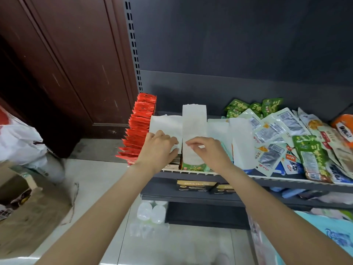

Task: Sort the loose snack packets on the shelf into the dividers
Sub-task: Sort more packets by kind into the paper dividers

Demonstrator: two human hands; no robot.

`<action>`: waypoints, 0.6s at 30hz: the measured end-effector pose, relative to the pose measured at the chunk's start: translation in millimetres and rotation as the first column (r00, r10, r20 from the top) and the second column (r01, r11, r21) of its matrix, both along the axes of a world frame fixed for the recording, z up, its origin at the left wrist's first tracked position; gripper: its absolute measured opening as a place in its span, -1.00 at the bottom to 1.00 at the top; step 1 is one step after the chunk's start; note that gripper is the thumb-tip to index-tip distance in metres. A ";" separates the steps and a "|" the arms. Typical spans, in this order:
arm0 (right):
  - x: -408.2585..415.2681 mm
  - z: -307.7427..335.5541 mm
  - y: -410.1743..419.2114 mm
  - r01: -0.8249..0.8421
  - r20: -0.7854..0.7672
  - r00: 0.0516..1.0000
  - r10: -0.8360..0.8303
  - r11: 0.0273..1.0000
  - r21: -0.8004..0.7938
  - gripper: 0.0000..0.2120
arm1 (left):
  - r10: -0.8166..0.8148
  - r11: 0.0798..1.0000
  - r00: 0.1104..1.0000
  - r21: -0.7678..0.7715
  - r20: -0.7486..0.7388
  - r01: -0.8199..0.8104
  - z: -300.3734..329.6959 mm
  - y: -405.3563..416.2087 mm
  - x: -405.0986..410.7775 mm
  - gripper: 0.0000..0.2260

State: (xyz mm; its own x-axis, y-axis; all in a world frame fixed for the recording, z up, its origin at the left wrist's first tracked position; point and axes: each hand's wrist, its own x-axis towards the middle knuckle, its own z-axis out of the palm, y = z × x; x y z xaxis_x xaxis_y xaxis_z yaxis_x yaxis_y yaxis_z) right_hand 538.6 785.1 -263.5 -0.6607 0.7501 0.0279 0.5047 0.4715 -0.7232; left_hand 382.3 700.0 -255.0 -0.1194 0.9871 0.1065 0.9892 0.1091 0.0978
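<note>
Dark shelf (pixel 210 177), hands (pixel 181 148) pinching upright white dividers (pixel 194 131), long axes vertical, loose packets (pixel 286 134) heaped right

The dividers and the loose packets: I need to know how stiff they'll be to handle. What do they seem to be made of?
The dividers look like thin, frosted translucent plastic sheet with a matte finish; packets show faintly through them. The loose packets look like glossy plastic film, some with silvery foil-like panels that catch the light. The red packets look like shiny printed film too.
</note>
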 end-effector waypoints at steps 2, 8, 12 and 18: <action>24.0 1.7 10.8 0.061 -0.046 0.997 -0.058 0.996 0.066 -0.77 | -0.043 0.999 0.998 0.035 0.054 0.041 1.8 14.1 22.0 -0.70; 120.3 -4.9 65.6 0.314 -0.121 0.949 -0.292 0.917 0.248 -0.70 | -0.285 0.955 0.930 0.151 0.232 0.255 7.6 75.0 121.4 -0.70; 188.6 -22.9 113.8 0.395 0.032 0.910 -0.413 0.889 0.232 -0.70 | -0.248 0.968 0.881 0.060 0.402 0.245 2.4 129.7 196.7 -0.61; 247.0 -54.1 182.2 0.253 0.448 0.838 -0.312 0.949 0.187 -0.36 | -0.092 0.960 0.948 -0.227 0.304 0.166 -32.0 212.6 275.7 -0.68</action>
